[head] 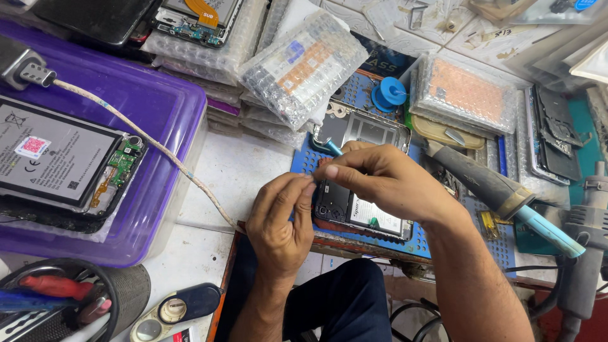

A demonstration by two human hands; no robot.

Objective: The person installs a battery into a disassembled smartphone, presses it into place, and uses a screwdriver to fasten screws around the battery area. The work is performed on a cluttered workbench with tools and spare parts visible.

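Right hand [386, 180] pinches a thin tool w/ a light-blue handle [332, 149], fingers closed on it; the tip is hidden behind the fingers, so can't tell what it touches. Left hand [280, 218] has thumb + index pressed together just beside the right fingertips, at the left edge of an opened black smartphone w/ back cover off [358, 212]; whether it grips a small part can't tell. Phone lies flat on a blue perforated repair mat [421, 244], which sits on the white tabletop [237, 168], centre of view, right above the person's dark-blue trouser knee [345, 301].

Just behind the hands on the mat: a grey metal phone mid-frame [364, 130] and a blue spool of solder wire [387, 95]. Right of the right wrist: a dark soldering iron w/ light-blue grip [500, 193], lying at a slant.

Left side: a purple translucent plastic box lid [152, 107] carrying another opened phone w/ white-labelled battery and green board [63, 161]. A braided white cable [145, 139] runs from a grey plug across the lid toward the left hand.

Back: several bubble-wrapped phone parts in a stack [297, 69], one more w/ orange-ish panel [465, 95] at right. Bottom left: a black cylindrical tool holder [123, 288] w/ red + blue handles.
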